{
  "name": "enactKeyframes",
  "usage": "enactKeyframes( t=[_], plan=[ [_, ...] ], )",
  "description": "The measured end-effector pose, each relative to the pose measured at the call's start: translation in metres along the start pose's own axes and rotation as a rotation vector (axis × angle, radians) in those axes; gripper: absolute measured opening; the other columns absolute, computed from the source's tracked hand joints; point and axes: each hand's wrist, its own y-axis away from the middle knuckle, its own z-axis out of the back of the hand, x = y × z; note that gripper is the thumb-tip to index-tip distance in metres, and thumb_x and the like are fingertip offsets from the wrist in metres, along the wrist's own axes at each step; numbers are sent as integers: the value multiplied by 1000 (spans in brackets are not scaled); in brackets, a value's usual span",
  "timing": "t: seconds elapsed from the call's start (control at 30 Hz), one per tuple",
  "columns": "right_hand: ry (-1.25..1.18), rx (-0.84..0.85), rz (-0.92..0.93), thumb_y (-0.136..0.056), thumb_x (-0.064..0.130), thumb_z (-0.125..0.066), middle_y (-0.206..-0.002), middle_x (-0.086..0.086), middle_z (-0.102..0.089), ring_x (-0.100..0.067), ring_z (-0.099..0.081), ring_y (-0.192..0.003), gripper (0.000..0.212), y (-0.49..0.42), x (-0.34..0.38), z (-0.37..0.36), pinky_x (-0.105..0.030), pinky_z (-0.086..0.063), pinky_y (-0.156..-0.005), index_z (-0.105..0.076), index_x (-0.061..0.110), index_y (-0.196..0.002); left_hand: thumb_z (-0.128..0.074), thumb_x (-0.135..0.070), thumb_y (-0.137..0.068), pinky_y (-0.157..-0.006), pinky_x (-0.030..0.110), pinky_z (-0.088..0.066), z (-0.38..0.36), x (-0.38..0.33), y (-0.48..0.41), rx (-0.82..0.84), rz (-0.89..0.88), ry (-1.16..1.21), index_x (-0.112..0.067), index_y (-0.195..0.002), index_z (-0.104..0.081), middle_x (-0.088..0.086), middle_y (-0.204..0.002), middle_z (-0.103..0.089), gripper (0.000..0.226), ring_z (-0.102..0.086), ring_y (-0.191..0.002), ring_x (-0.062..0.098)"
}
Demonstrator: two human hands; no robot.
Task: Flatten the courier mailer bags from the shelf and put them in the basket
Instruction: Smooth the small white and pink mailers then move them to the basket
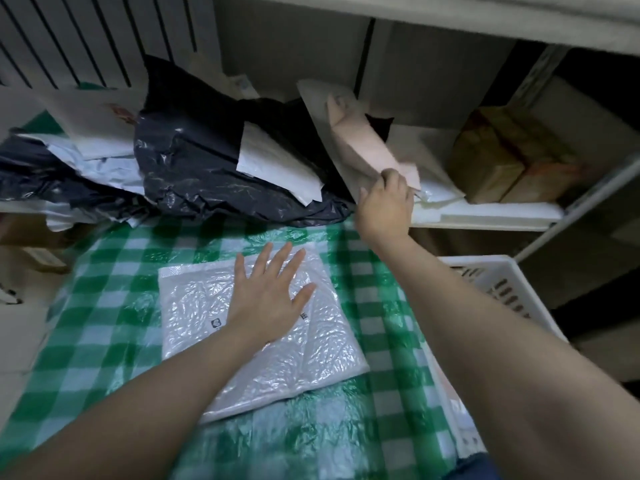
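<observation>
A table covered with a green-and-white checked cloth is seen from the head view, with a pale shelf at its far right and a ribbed wall behind. Black bags and white ones are heaped at the back of the table, up against the shelf's left end. The upper shelf is dim, and the cardboard boxes on it are blurred. The white basket below the shelf is cut across by the right forearm, so its inside can hardly be made out.

A white bag is laid flat in the middle of the cloth. Its small print is partly covered and cannot be read. The left hand is pressed on it, palm down, fingers straight and spread. A pink bag, blurred, is tilted over the shelf, and its lower corner is pinched by the right hand.

Bare cloth is left round the white bag on all sides. The basket is placed just beside the table's right edge.
</observation>
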Motion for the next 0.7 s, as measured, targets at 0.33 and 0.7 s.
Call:
enactKeyframes(
  t=[0.33,0.7],
  plan=[
    [-826,-8,-42,-87,12,-61,-91,9,-67,-1,-59,-83,17,62,-14,132,-24,-50,-81,-78,10,-88,-51,-53,-94,-119,41,-23,115,10,12,-300,207,1145,-26,-156,3,-8,-160,-20,87,-22,-145,14],
    [-1264,251,-346,-83,3,-65,-63,2,-66,-10,-53,-59,15,113,17,178,-24,-45,-58,-75,8,-72,-57,-73,-72,-97,48,-49,185,36,77,-22,128,1364,-19,-122,-59,4,-116,-69,74,-64,-111,29]
  ],
)
